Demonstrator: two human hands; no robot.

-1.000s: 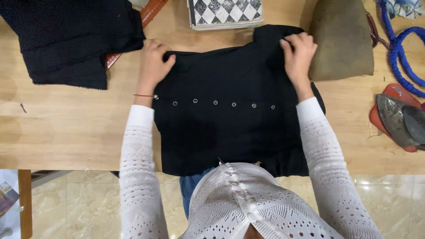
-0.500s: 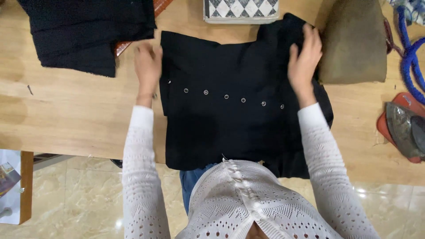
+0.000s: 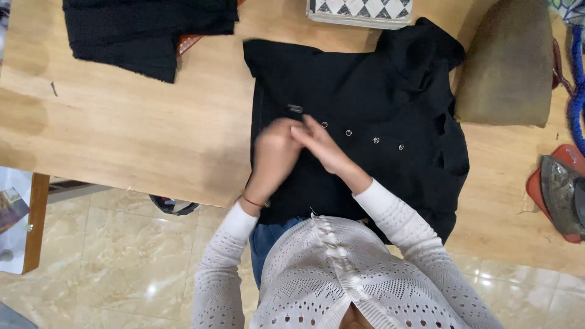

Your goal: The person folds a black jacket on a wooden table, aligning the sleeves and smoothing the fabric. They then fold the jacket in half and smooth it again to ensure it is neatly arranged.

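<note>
A black garment (image 3: 378, 97) with a row of small metal eyelets lies spread flat on the wooden table (image 3: 122, 134). Both of my hands rest together on its left-middle part, close to the eyelet row. My left hand (image 3: 274, 155) lies palm down on the cloth, with a thin bracelet at the wrist. My right hand (image 3: 323, 146) lies beside it, fingers stretched out flat towards the left and touching the left hand. Neither hand grips anything. I wear a white knitted top with long sleeves.
Another dark folded garment (image 3: 146, 30) lies at the table's far left. A checkered box (image 3: 359, 9) stands at the far edge. An olive cushion (image 3: 509, 61) sits at the right, with an iron on a red rest (image 3: 560, 192) and a blue cord (image 3: 576, 91) beyond it.
Both hands left the garment's far corners and came together at its middle. The view has shifted, so the garment sits further right in the frame.
</note>
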